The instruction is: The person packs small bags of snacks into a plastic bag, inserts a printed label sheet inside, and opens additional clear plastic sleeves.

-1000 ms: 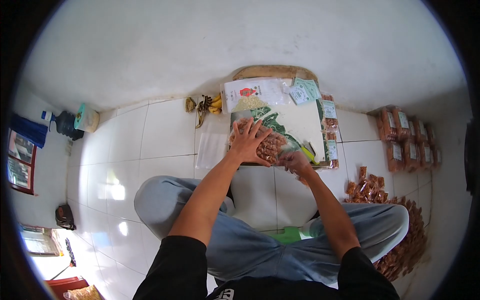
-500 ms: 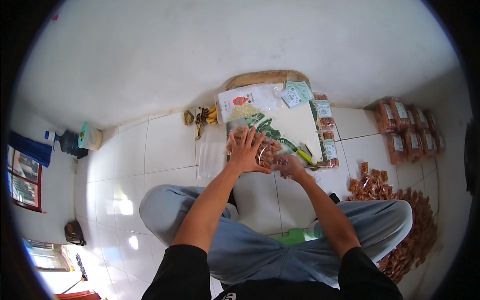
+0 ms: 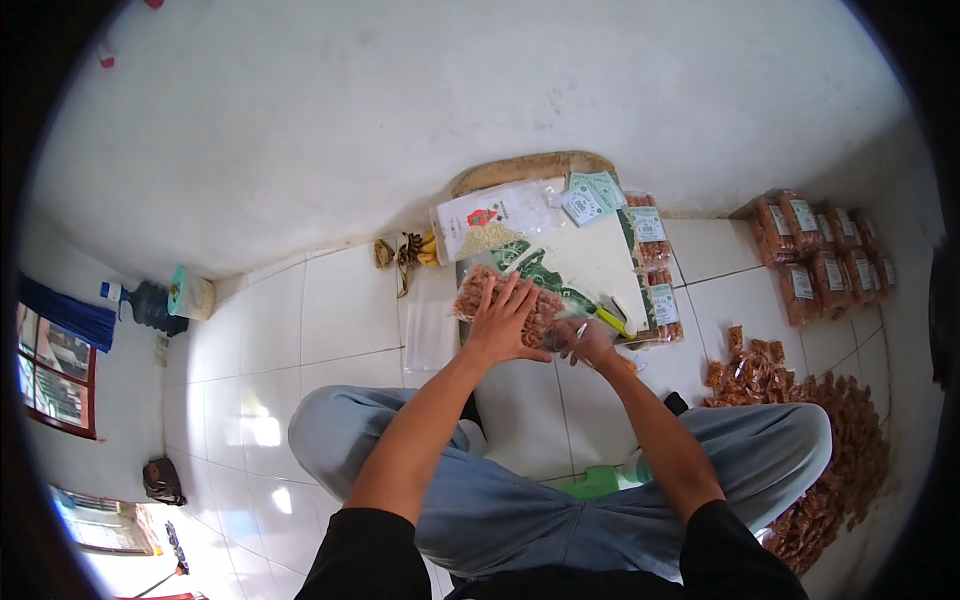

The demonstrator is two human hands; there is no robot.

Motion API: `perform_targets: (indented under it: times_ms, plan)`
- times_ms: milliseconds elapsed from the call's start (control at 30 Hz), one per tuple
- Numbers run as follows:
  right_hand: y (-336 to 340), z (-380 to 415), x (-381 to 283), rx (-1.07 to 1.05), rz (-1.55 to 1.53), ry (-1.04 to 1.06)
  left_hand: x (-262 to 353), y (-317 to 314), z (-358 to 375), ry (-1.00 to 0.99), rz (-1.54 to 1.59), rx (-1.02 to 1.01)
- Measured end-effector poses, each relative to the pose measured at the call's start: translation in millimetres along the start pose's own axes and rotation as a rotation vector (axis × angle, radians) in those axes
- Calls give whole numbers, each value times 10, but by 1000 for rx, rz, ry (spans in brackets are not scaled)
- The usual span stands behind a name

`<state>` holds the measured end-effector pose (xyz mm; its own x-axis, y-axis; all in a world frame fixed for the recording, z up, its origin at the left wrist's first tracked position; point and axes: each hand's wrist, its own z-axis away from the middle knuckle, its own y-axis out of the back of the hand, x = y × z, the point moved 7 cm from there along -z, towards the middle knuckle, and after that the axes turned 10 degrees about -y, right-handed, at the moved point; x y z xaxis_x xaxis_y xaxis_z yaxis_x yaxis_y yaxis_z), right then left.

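Observation:
My left hand (image 3: 500, 322) lies with spread fingers on a clear bag of brown pieces (image 3: 540, 318) at the near edge of a low board (image 3: 575, 262). At the bag's right end is my right hand (image 3: 586, 341), its fingers curled together at the plastic. A green-handled tool (image 3: 615, 318) rests on the board just beyond it. Farther back are green and white labels (image 3: 592, 197) and a printed plastic bag (image 3: 495, 212).
Labelled packs (image 3: 663, 300) stand at the board's right edge. More filled packs (image 3: 800, 225) are stacked by the right wall, with a heap of small packets (image 3: 830, 450) nearer. Bananas (image 3: 428, 248) and a clear plastic sheet (image 3: 430, 335) lie left.
The view has shifted slightly. My left hand stays spread on the bag, its fingers a little closer together. My right hand remains at the bag's end, slightly turned.

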<state>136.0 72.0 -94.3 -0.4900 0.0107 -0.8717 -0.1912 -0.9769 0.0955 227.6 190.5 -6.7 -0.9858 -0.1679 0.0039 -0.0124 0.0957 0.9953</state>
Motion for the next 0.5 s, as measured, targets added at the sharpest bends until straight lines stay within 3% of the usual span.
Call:
perform_targets:
  times_ms: [67,267,400,500]
  plan:
    - [94,-11,23,134,-216,65,-77,4,19,55,16,35]
    - [99,71,22,330,-155,111,-187,-118,227,164,-16,5]
    - [40,89,-11,318,-183,162,-207,-203,262,164,-21,-3]
    - [45,135,-93,267,-152,54,-214,-229,258,163,-38,-35]
